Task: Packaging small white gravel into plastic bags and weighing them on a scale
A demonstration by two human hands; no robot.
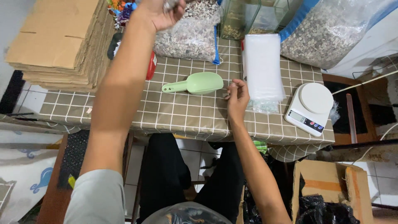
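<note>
My left hand is raised at the far edge of the table, fingers closed around something small and greyish that I cannot make out, just in front of a clear bag of pebbles. My right hand rests on the checked tablecloth, fingertips pinched at the left edge of a stack of clear plastic bags. A green plastic scoop lies empty between my two hands.
A white kitchen scale sits at the table's right end. A stack of flat cardboard lies far left, a second large pebble bag far right, glass containers behind. An open carton stands on the floor.
</note>
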